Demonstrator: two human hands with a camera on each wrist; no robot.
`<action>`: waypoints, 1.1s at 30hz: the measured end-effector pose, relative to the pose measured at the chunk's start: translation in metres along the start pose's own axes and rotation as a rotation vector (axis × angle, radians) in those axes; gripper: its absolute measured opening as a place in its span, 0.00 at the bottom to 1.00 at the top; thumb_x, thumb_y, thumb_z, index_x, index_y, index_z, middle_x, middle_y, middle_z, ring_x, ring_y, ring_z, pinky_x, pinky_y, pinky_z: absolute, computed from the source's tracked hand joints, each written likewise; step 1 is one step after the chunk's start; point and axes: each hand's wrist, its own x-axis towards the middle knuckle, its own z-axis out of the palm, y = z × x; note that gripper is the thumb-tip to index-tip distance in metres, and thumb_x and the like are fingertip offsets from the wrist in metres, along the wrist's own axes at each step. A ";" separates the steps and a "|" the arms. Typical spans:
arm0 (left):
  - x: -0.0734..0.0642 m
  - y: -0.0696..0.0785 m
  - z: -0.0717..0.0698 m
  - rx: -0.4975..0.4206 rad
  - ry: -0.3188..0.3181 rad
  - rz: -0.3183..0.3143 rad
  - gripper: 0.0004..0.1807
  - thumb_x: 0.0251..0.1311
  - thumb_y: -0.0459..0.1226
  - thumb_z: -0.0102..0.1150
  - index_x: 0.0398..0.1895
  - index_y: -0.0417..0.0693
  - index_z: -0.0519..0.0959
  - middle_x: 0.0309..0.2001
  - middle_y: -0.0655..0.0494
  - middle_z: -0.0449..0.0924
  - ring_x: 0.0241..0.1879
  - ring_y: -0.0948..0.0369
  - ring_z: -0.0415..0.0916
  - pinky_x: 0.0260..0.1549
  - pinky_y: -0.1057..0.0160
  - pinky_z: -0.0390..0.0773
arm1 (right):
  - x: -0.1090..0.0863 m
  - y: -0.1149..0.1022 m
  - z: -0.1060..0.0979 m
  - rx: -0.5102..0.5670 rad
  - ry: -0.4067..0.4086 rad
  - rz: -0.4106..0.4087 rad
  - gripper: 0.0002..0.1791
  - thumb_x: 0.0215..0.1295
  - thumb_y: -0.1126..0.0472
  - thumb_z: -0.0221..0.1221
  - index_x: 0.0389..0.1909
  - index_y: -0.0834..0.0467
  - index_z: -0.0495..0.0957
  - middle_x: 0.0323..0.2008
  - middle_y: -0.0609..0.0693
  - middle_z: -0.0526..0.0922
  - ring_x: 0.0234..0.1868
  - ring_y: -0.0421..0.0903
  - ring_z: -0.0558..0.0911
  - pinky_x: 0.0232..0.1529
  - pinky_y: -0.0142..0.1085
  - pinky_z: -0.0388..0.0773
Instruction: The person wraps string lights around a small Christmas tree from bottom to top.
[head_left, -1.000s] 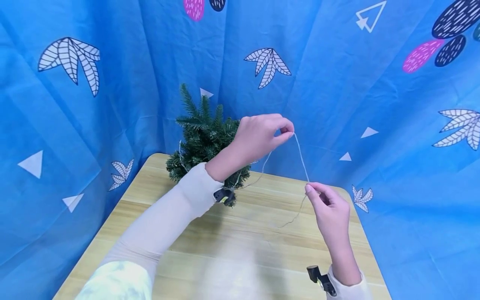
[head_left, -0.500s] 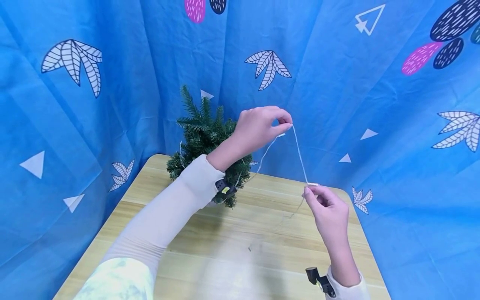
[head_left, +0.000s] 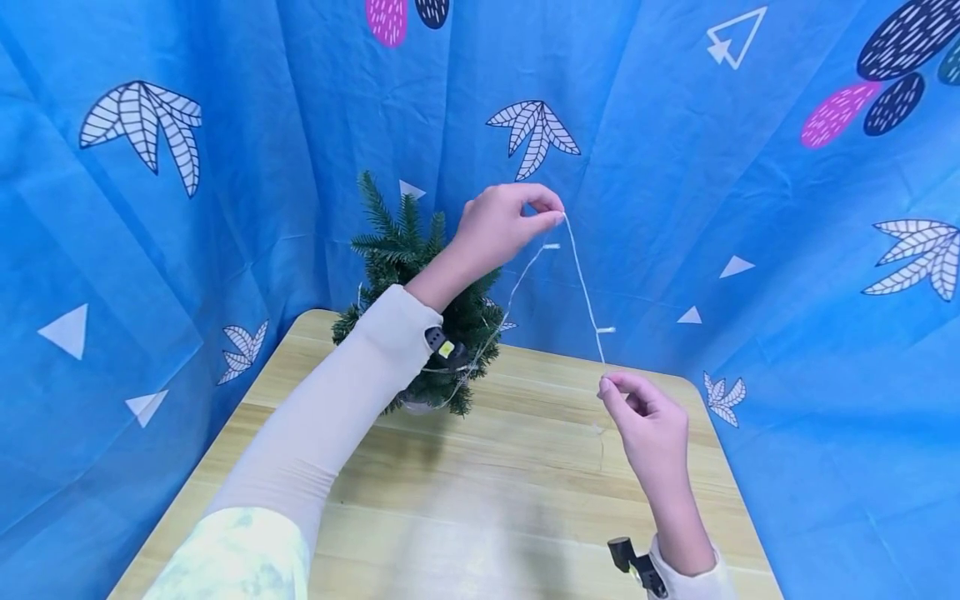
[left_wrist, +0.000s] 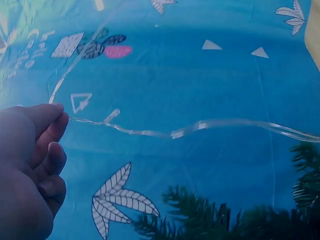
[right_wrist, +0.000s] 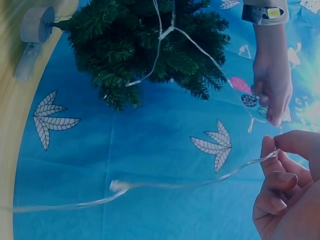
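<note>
A clear-wired string light [head_left: 582,275] with small bulbs runs between my two raised hands. My left hand [head_left: 501,227] pinches the wire between thumb and fingertips, above and right of a small green artificial Christmas tree [head_left: 397,242]. Lower and to the right, my right hand [head_left: 648,425] pinches the same wire, and a loose length hangs below it. From the left hand another stretch falls back to the tree, where wire [right_wrist: 167,32] lies over the branches. The left wrist view shows a bulb [left_wrist: 114,116] just past the left fingertips. My left forearm hides part of the tree.
The wooden table [head_left: 510,500] carries the tree on its round white base [right_wrist: 36,25]. Beside that base is a translucent piece [right_wrist: 27,62] I cannot identify. A patterned blue curtain [head_left: 645,208] encloses the table's back and sides.
My left hand has risen and shifted left, drawing the string light up. A bulb near my right fingertips now sits higher, above them. The right hand has moved slightly left.
</note>
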 end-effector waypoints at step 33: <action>0.051 -0.058 -0.028 -0.260 -0.006 -0.286 0.10 0.70 0.44 0.60 0.48 0.52 0.85 0.50 0.57 0.82 0.49 0.61 0.74 0.48 0.61 0.75 | -0.001 -0.001 0.007 0.004 -0.003 -0.021 0.07 0.69 0.54 0.64 0.37 0.52 0.88 0.25 0.42 0.83 0.19 0.43 0.68 0.19 0.34 0.65</action>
